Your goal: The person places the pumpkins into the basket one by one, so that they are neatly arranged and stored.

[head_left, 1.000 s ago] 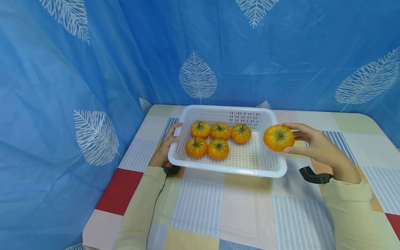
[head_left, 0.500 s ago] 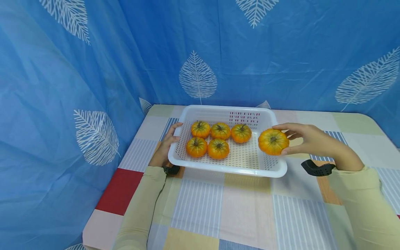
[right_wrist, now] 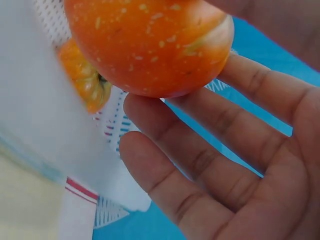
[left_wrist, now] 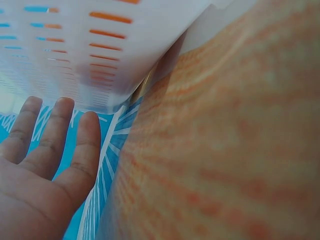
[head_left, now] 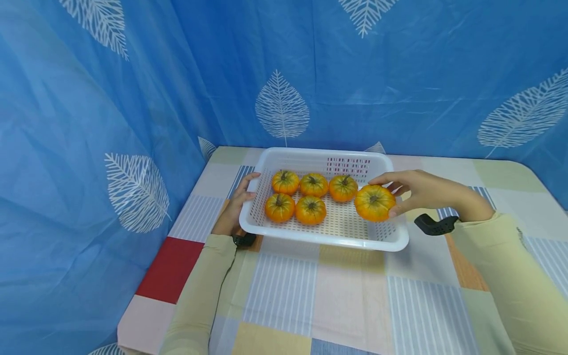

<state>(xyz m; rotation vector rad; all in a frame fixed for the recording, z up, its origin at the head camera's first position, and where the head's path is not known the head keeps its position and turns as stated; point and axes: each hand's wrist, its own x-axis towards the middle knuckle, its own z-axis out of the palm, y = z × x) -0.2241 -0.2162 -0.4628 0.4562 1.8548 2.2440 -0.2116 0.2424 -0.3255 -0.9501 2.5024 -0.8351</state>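
My right hand [head_left: 419, 190] holds a small orange pumpkin [head_left: 374, 202] by its right side, thumb at the front and fingers behind. The pumpkin is over the right part of a white plastic basket [head_left: 310, 237]. In the right wrist view the same pumpkin [right_wrist: 150, 45] rests against the fingertips, above the basket's wall. Several similar pumpkins [head_left: 310, 210] sit inside the basket, in its left and middle part. My left hand [head_left: 232, 209] rests at the basket's left side. In the left wrist view its fingers [left_wrist: 82, 155] reach fairly straight towards the slotted wall [left_wrist: 105, 65].
A checked, striped tablecloth [head_left: 284, 291] covers the table under the basket. Blue curtains [head_left: 213, 59] with white leaf prints hang behind and to the left of the table. A black wrist strap [head_left: 437, 225] is on the right wrist.
My right hand has moved left with the pumpkin, from the basket's right rim to over its inside. The left hand and the basket stay in place.
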